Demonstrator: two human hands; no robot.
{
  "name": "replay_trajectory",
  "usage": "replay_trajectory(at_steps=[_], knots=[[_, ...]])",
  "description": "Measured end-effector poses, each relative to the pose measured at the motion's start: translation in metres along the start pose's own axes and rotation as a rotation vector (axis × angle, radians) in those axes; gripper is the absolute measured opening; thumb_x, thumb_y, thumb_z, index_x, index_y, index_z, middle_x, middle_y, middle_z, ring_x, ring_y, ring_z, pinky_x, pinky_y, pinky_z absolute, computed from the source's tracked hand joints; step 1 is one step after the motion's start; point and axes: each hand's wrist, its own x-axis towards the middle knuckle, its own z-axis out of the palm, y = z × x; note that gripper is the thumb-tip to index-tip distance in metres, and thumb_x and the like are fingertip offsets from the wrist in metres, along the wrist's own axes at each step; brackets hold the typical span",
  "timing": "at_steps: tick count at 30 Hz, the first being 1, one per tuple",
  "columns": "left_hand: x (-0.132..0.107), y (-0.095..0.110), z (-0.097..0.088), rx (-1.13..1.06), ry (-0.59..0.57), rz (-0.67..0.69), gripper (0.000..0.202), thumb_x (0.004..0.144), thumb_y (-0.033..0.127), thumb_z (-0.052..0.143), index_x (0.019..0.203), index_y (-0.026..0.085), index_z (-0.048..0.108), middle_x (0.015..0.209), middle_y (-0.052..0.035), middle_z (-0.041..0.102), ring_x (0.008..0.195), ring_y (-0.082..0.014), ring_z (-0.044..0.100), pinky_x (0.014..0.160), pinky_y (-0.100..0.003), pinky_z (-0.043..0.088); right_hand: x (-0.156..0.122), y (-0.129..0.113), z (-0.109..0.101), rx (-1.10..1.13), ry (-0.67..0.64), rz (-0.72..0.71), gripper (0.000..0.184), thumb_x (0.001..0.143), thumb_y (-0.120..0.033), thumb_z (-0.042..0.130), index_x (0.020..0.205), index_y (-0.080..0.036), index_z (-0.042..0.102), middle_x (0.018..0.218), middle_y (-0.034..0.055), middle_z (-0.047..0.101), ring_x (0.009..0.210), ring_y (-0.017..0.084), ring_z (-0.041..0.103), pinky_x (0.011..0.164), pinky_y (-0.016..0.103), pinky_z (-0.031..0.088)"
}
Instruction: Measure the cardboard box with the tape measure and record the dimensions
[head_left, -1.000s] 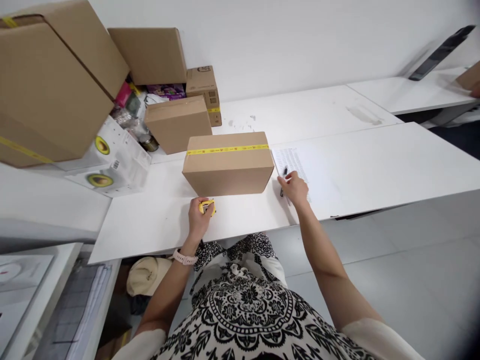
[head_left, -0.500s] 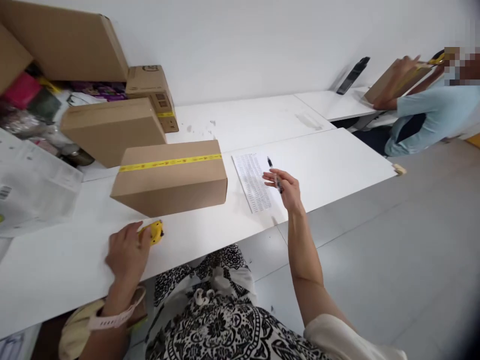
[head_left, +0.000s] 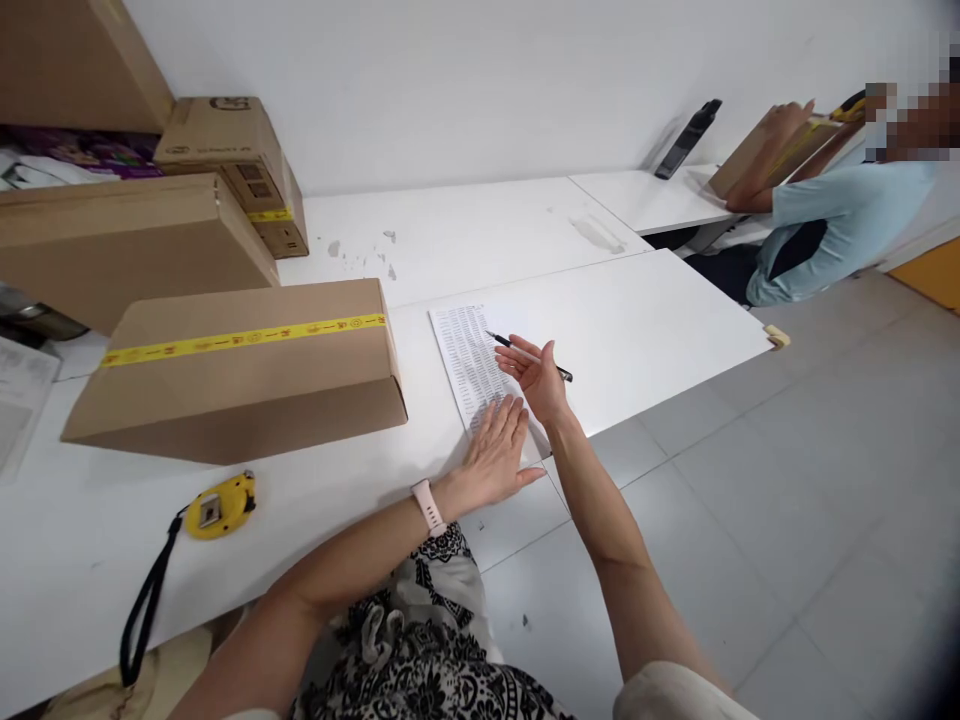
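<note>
My left hand (head_left: 495, 452) lies palm down with the fingers stretched out and slightly spread, pressing on the near end of the printed sheet (head_left: 463, 350); it grips nothing. A pale watch (head_left: 429, 507) sits on that wrist. My right hand (head_left: 538, 378) is just beyond the left, above the sheet's right edge, with the fingers loosely curled around a pen (head_left: 510, 345). The pen lies nearly level, its tip pointing left over the printed lines; whether the tip touches the paper I cannot tell. The sheet rests flat on the white table (head_left: 660, 310), near the front edge, just right of a closed cardboard box (head_left: 240, 385) sealed along its top with a strip of yellow tape (head_left: 247, 338). A yellow tape measure (head_left: 220, 505) lies on the table in front of that box, well apart from both hands, its black strap (head_left: 146, 600) trailing toward the near edge. Further cartons (head_left: 142, 245) stand behind the taped box against the wall. At the far right a co-worker (head_left: 825, 215) in a light blue top handles another carton (head_left: 761, 150) at a separate table.
</note>
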Motion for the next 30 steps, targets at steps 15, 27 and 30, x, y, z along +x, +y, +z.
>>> replay_trajectory(at_steps=[15,27,30], knots=[[-0.118,-0.018,-0.036,0.233,-0.029,-0.266,0.075,0.099,0.058,0.045,0.162,0.026,0.019,0.172,-0.0112,0.010,0.158,-0.0347,-0.002,0.126,-0.061,0.010,-0.119,0.049,-0.019,-0.920,0.219,-0.291,0.028,0.092,-0.046,0.059,0.110,-0.024,0.061,0.133,0.0111,0.066,0.137,0.033,0.049,0.113,0.055,0.033],[-0.114,0.017,-0.037,-0.594,0.301,-0.542,0.056,0.089,0.035,0.065,0.141,0.023,0.052,0.157,-0.0157,0.043,0.144,-0.0333,0.044,0.114,-0.049,0.042,-0.207,0.016,-0.012,-0.325,0.793,-0.091,0.045,0.066,-0.054,0.081,0.075,-0.022,0.051,0.061,-0.0049,0.049,0.050,0.010,0.042,0.048,0.026,0.036],[-0.105,0.035,-0.054,-1.022,0.344,-0.625,0.061,0.082,0.032,0.073,0.139,0.022,0.055,0.127,-0.0141,0.067,0.113,-0.0273,0.067,0.094,-0.041,0.055,-0.220,-0.040,-0.009,-0.625,0.767,-0.543,0.037,0.071,-0.040,0.082,0.065,-0.021,0.051,0.074,0.0016,0.060,0.060,0.013,0.049,0.055,0.031,0.041]])
